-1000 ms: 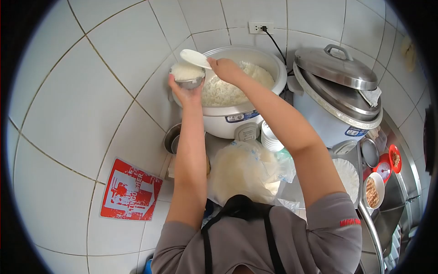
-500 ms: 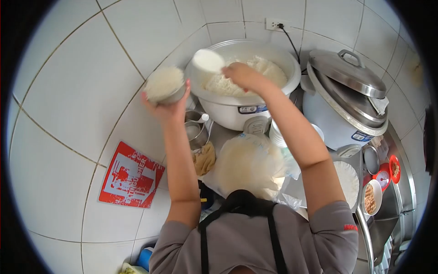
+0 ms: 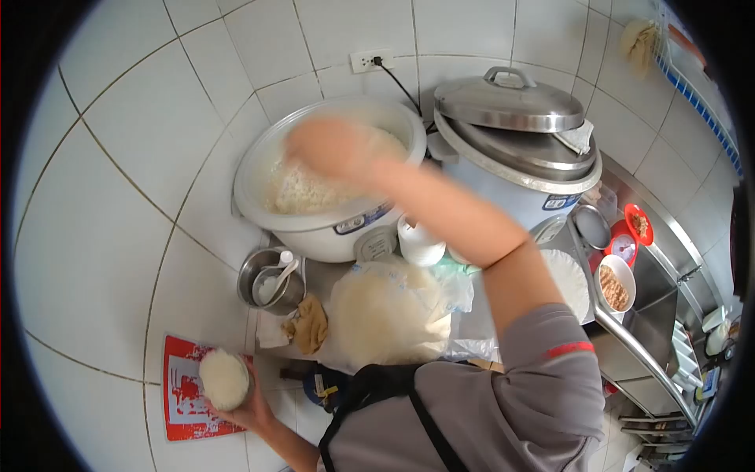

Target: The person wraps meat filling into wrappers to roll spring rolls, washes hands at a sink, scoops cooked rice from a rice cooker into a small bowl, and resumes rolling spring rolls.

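Note:
My left hand [image 3: 246, 403] is low at the left, wrapped around a bowl heaped with white rice [image 3: 224, 380]. In the earlier frame this bowl looks metal; now little of its wall shows. My right hand [image 3: 326, 149] is over the large white rice cooker [image 3: 255, 206], which stands uncovered and holds cooked rice [image 3: 311, 193]. Motion smears its fingers, and the white paddle seen in it before is hidden or out of sight. Below the cooker sits a clear plastic bag of pale contents [image 3: 385, 315].
A second cooker [image 3: 503, 177] with a metal lid [image 3: 515, 102] stands to the right. Metal containers [image 3: 250, 275] with a white spoon are near the left wall, beside a tan cloth [image 3: 309, 324]. A bowl of brown food [image 3: 615, 285] sits near the sink [image 3: 653, 315].
My left hand has lowered the rice bowl from beside the cooker to in front of the red sign. My right hand has moved over the cooker's rice, and the view has shifted right.

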